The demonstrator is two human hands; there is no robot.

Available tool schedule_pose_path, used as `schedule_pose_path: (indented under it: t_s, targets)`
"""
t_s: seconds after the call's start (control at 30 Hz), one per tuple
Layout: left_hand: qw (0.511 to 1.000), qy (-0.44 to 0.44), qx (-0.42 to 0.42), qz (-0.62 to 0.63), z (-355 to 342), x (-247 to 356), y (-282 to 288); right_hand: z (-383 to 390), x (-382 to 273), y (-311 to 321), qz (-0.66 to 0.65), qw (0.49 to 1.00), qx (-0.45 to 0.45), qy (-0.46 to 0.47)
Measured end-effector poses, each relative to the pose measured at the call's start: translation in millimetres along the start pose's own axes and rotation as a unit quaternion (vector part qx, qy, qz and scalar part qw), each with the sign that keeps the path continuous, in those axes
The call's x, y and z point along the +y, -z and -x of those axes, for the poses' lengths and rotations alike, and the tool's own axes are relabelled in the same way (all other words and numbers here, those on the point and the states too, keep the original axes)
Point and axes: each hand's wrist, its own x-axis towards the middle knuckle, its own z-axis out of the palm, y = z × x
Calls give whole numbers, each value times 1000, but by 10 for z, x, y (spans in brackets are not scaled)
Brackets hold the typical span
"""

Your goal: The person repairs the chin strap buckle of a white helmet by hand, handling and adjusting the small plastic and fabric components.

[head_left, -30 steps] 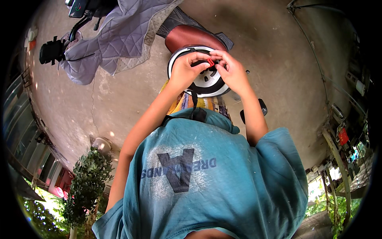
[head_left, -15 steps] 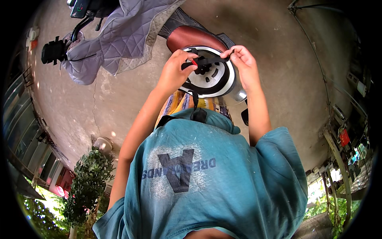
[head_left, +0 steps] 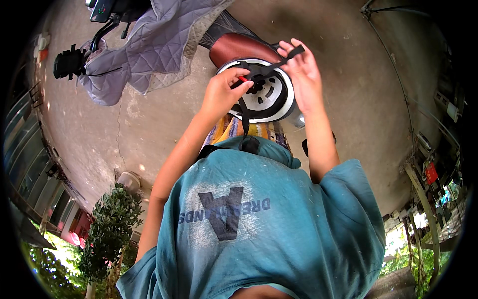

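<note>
An upturned helmet (head_left: pixel 284 107) with a white inner rim and dark padding rests over my lap, in front of a reddish-brown scooter seat (head_left: pixel 239 50). My left hand (head_left: pixel 221 94) is closed in a pinch at its left side, on a small red buckle (head_left: pixel 243 78) of the chin strap. From there the black strap (head_left: pixel 276 67) runs across the helmet opening, up to the right. Its loose end lies against the fingers of my right hand (head_left: pixel 306 82), which are stretched out and apart, not closed round it. Another black strap (head_left: pixel 245 119) hangs over the near rim toward my shirt.
A grey quilted cover (head_left: pixel 149 60) drapes over the scooter's front at upper left, beside its handlebar (head_left: pixel 102 37). Concrete floor (head_left: pixel 358 99) surrounds me. A potted plant (head_left: pixel 112 219) stands at lower left; cables and assorted items line the right wall.
My right hand has opened from its pinch on the strap and moved up a little. The strap's free end now points up to the right. My left hand keeps its pinch on the buckle.
</note>
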Motion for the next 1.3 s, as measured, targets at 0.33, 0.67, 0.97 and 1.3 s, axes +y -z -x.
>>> schedule_pose_path:
  t_s: [0.33,0.67,0.97,1.3]
  targets:
    - [968,60,-56,237,-34,302,88,78,663,32,394,895,-206,30]
    - [961,113,-119,222,409,219,311,-115,638,96,96,994,-34,-26]
    - [942,47,49,328,737,445,691,-71,559,60,33,995,-95,-20]
    - [996,-55,50,-38,-144,324,20,9,607,34,63,995,-72,-13]
